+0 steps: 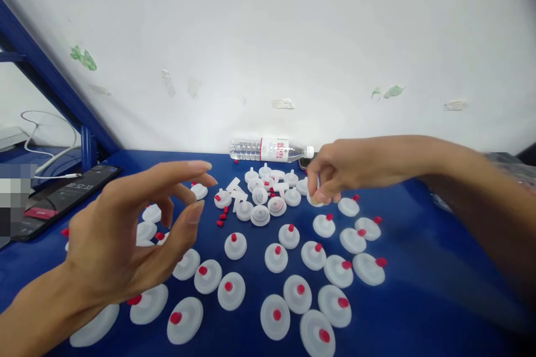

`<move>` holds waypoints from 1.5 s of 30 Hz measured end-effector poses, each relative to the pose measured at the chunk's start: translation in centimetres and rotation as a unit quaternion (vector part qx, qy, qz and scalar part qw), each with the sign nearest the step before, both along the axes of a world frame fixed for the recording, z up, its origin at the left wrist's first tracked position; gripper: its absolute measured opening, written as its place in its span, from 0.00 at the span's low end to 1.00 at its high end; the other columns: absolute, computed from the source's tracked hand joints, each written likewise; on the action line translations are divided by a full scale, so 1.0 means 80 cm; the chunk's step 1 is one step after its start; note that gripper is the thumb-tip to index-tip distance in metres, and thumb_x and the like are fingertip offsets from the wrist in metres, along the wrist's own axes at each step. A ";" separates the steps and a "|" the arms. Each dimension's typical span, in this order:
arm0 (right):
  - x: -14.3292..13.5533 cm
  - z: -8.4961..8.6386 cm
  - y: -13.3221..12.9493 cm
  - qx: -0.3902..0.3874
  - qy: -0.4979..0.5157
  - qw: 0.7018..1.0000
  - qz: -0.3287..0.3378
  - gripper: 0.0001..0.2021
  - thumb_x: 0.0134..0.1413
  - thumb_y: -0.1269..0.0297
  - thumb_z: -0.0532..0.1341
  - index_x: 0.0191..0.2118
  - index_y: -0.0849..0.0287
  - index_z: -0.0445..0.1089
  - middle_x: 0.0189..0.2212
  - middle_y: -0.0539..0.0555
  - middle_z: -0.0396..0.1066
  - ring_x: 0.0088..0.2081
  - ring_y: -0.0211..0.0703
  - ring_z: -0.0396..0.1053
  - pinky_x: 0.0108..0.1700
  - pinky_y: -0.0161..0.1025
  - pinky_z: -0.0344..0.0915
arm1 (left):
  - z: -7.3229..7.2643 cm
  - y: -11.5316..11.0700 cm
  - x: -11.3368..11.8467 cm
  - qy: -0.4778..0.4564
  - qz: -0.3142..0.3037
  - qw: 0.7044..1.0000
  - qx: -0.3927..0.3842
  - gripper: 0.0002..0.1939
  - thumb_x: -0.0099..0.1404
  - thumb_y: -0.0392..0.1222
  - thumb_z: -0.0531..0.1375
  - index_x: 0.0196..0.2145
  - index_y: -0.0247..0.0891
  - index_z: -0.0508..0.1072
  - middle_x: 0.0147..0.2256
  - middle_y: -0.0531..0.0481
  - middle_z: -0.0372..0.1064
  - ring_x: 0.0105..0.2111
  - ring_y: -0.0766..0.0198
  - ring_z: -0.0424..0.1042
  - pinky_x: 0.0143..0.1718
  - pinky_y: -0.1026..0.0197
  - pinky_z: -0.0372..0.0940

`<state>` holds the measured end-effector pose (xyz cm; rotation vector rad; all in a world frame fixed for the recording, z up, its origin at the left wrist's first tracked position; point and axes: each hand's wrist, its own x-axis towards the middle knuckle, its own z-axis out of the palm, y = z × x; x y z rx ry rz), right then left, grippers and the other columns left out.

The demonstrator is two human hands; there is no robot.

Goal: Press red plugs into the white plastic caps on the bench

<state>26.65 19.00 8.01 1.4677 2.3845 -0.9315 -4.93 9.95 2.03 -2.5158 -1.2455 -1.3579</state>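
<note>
My left hand (125, 228) hovers over the left of the blue table, its thumb and forefinger curved apart with nothing between them. Beneath and around it lie white plastic discs with red caps on their stems, such as a capped disc (185, 321); the hand partly hides some. Farther off, my right hand (329, 173) points down with its fingers pinched on a white disc (313, 201), mostly covered by the fingertips. Beside it is a pile of white discs without caps (260, 215). Small loose red caps (220, 223) lie left of the pile.
A clear water bottle (268, 150) lies on its side against the white wall. At the left are a phone (62, 201) and a white cable (58, 176) by a blue frame post (87, 148). Several capped discs (338, 305) spread across the table's front and right.
</note>
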 end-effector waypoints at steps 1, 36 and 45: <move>0.002 -0.003 0.004 -0.028 -0.011 1.000 -0.003 0.07 0.59 0.58 0.69 0.39 0.55 0.80 0.35 0.53 0.84 0.38 0.48 0.81 0.38 0.39 0.73 | 0.001 -0.002 0.002 0.011 0.011 1.000 0.003 0.16 0.72 0.33 0.60 0.54 0.47 0.73 0.37 0.58 0.78 0.25 0.72 0.74 0.22 0.64 0.69; -0.024 0.010 -0.013 0.136 0.177 0.975 0.019 0.20 0.61 0.41 0.66 0.42 0.52 0.82 0.35 0.52 0.80 0.34 0.41 0.72 0.34 0.37 0.64 | -0.010 0.011 0.001 0.192 0.043 0.977 0.086 0.25 0.77 0.44 0.62 0.68 0.52 0.63 0.57 0.48 0.72 0.41 0.65 0.76 0.34 0.64 0.71; -0.074 -0.013 -0.054 -0.004 0.305 0.944 0.122 0.22 0.66 0.40 0.64 0.44 0.56 0.81 0.37 0.52 0.80 0.32 0.36 0.71 0.30 0.36 0.60 | -0.031 0.013 -0.017 0.224 0.010 0.969 0.101 0.20 0.81 0.48 0.54 0.66 0.62 0.66 0.55 0.50 0.73 0.38 0.59 0.78 0.34 0.56 0.72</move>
